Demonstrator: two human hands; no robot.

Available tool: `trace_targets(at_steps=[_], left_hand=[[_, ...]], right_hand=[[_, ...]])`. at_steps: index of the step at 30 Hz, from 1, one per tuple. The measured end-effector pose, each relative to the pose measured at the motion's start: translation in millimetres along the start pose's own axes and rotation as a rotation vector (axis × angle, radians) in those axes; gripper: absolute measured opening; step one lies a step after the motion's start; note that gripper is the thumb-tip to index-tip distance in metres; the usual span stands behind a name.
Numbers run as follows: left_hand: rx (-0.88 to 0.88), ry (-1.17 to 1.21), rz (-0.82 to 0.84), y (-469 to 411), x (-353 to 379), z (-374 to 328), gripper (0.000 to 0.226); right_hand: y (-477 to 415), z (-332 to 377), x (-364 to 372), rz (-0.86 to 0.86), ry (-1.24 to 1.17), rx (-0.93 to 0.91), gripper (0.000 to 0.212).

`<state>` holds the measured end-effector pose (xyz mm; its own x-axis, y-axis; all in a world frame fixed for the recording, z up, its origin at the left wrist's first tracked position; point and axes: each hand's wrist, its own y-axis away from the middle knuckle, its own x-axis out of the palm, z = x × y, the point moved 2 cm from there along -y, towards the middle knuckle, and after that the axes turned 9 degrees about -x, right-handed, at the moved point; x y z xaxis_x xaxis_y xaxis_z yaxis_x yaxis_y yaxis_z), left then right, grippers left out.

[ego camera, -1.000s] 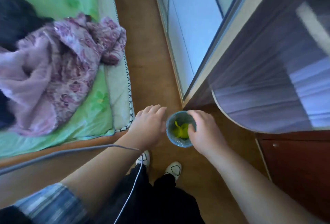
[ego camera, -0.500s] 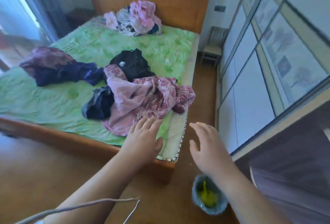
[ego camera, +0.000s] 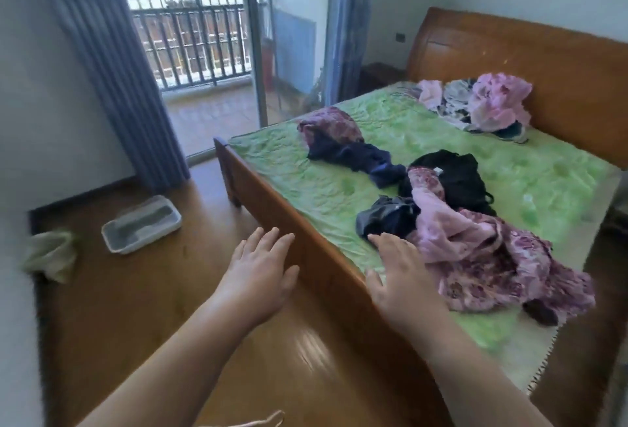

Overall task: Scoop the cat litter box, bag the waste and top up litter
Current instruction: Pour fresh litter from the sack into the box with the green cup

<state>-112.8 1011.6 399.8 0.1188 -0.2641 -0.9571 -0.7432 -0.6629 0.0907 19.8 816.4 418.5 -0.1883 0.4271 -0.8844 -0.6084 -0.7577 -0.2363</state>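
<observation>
Head view: both arms reach forward, bare forearms, no sleeve seen. Left hand [ego camera: 260, 270] is released, fingers straight and close together, palm down, nothing in it; it hangs above the wooden floor [ego camera: 136, 324] just beside the footboard [ego camera: 272, 209]. Cannot tell if the fingertips touch the wood. Right hand [ego camera: 397, 280] is also released, fingers spread a little, thumb out to the side, nothing held. It sits over the foot edge of the bed [ego camera: 306, 188], with the thumb over the footboard rail and the fingertips just short of a dark grey garment [ego camera: 387, 216]. Contact with the green sheet is not clear.

Litter box [ego camera: 141, 224]: shallow pale rectangular tray with grey fill inside, flat on the floor, near the far foot corner of the bed and below the bottom of the blue-grey curtain [ego camera: 115, 62]. It is well apart from both hands, closer to the left one. A crumpled pale green bag [ego camera: 49, 255] lies on the floor against the left wall, near the litter box but not touching it.

On the bed: a pink floral garment [ego camera: 492, 256] heaped at the near foot edge, just beside the right hand; a black garment [ego camera: 455, 178] behind it, mid-bed; a navy garment [ego camera: 356, 158] toward the far side; another pile of clothes [ego camera: 482, 103] against the wooden headboard [ego camera: 526, 62]. A balcony railing [ego camera: 190, 39] shows through the glass door beyond the curtain. A thin cable [ego camera: 261, 421] crosses the bottom edge of the frame.
</observation>
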Motion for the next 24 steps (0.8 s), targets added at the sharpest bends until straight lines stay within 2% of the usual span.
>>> trace_targets(at_steps=[5,11,16,24], left_hand=[[-0.253,0.05,-0.002,15,-31,113,0.063],[-0.464,0.073,-0.021,16,-48,196,0.065],[-0.602,0.103,-0.022,-17,-53,231,0.066],[-0.755,0.116,-0.082,-134,-68,250,0.066]], right_hand=[[-62,103,53,0.13,-0.098,-0.169,0.057],[-123,176,103,0.256,-0.173,-0.326,0.06],[-182,197,138,0.371,-0.213,-0.419,0.06],[-318,196,170,0.499,-0.195,-0.605,0.062]])
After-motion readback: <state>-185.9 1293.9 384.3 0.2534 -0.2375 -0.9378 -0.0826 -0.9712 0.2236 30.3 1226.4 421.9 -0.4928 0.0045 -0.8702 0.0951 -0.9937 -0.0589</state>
